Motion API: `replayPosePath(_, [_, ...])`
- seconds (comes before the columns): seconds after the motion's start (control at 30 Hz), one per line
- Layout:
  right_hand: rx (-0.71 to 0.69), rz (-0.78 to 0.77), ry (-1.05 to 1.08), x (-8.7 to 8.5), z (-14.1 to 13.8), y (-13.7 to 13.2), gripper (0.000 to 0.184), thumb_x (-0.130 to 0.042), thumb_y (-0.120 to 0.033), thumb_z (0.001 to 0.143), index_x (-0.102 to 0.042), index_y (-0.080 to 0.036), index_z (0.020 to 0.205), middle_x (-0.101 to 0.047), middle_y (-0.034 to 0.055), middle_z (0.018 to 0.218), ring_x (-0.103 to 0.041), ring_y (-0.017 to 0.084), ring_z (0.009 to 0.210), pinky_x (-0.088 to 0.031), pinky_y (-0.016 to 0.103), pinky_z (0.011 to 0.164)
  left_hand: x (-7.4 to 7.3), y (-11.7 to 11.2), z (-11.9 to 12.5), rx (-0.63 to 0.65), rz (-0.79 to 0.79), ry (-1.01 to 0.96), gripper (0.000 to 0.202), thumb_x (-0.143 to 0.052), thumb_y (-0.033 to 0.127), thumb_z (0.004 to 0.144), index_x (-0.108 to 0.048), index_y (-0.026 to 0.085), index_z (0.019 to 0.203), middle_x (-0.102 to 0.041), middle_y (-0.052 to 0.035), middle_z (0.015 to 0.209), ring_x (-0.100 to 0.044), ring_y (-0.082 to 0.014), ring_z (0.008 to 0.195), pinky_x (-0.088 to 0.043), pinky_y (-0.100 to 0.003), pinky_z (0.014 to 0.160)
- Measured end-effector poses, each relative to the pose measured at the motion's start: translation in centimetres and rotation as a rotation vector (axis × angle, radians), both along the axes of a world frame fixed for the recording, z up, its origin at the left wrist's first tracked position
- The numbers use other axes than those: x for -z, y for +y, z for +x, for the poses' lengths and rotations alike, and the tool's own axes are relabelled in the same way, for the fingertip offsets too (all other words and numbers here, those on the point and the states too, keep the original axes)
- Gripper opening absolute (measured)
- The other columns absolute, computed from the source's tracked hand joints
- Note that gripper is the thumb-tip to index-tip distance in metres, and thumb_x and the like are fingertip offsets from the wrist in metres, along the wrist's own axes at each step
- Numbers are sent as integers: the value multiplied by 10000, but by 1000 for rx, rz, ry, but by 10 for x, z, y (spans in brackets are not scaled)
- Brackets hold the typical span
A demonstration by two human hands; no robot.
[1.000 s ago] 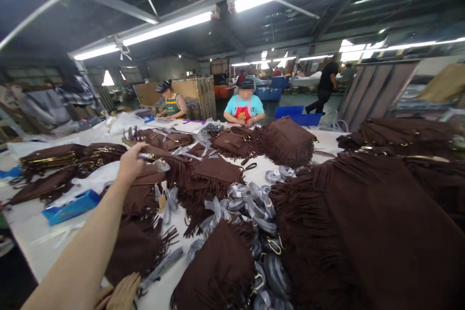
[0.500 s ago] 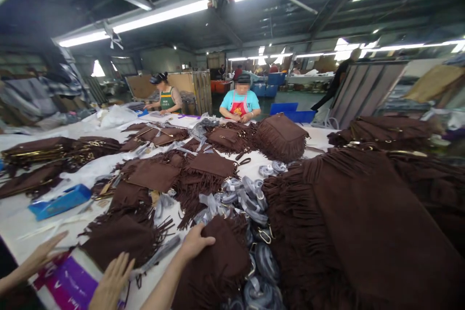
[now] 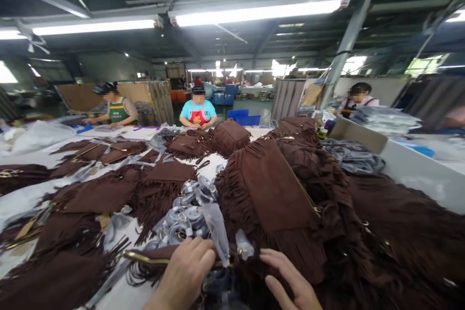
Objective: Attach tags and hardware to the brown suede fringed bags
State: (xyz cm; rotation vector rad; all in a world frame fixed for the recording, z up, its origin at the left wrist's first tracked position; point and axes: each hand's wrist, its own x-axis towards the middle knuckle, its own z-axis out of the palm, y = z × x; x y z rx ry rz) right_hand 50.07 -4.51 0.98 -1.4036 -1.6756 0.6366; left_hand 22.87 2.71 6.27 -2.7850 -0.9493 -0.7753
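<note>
My left hand (image 3: 189,271) is closed on the edge of a dark brown fringed bag (image 3: 160,253), whose gold zip shows at its left end. My right hand (image 3: 290,278) is open, fingers apart, just right of a small plastic-wrapped piece (image 3: 244,245). A strip of grey plastic wrap (image 3: 216,232) rises beside my left fingers. Beyond them lies a heap of coiled straps in plastic (image 3: 187,220). A large stack of brown fringed bags (image 3: 276,189) stands beyond my right hand. My left palm is hidden.
More brown bags (image 3: 105,189) cover the left side of the white table (image 3: 34,203). A grey-white partition (image 3: 428,174) borders the right, with wrapped bundles (image 3: 352,155) beside it. Across the table, a person in a blue shirt (image 3: 198,111) and others are seated.
The view has swung right. My left hand still holds the brown bag, now turned so its zip edge shows. My right hand has come into view. Another person's hands at left are gone.
</note>
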Motion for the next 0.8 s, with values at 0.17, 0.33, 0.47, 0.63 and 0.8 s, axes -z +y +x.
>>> replayPosePath(0.17, [-126,-130,-24,13,-26,-7,617,-531,-132,800,-477,-255,1402,-410,80,1518,-441,236,1347,-502,307,1010,55,-20,13,54,79,-54,370,-240,203,999,-600,208,912,-662,-43,817,-562,-200,753,-402,-320,693])
replayPosePath(0.33, [-319,-120,-170,23,-27,-15,310,-458,-63,797,-661,-232,959,-676,90,1161,-580,232,1135,-487,350,968,94,-38,10,4,57,10,405,-272,284,1009,-588,204,769,-710,-41,886,-595,-179,733,-415,-325,690])
replayPosePath(0.47, [-352,-185,-297,22,-20,-16,312,-503,-68,740,-616,-224,984,-682,62,1027,-603,237,1001,-493,387,916,103,-52,3,-18,11,-16,358,-307,306,996,-575,190,789,-710,-70,961,-621,-196,840,-431,-338,762])
replayPosePath(0.63, [-585,-162,-364,33,-20,-12,592,-476,-28,613,-580,-220,1163,-596,77,1320,-374,256,1373,-227,518,1168,112,-74,0,-109,-115,-108,306,-296,55,902,-574,175,952,-705,-74,994,-622,-197,909,-447,-336,828])
replayPosePath(0.8, [-573,-92,-387,35,-21,-9,347,-457,-33,652,-597,-224,906,-678,47,1010,-565,222,1133,-285,468,1138,123,-84,0,-141,-327,-2,224,-426,22,766,-550,189,850,-666,-48,842,-599,-216,786,-469,-350,746])
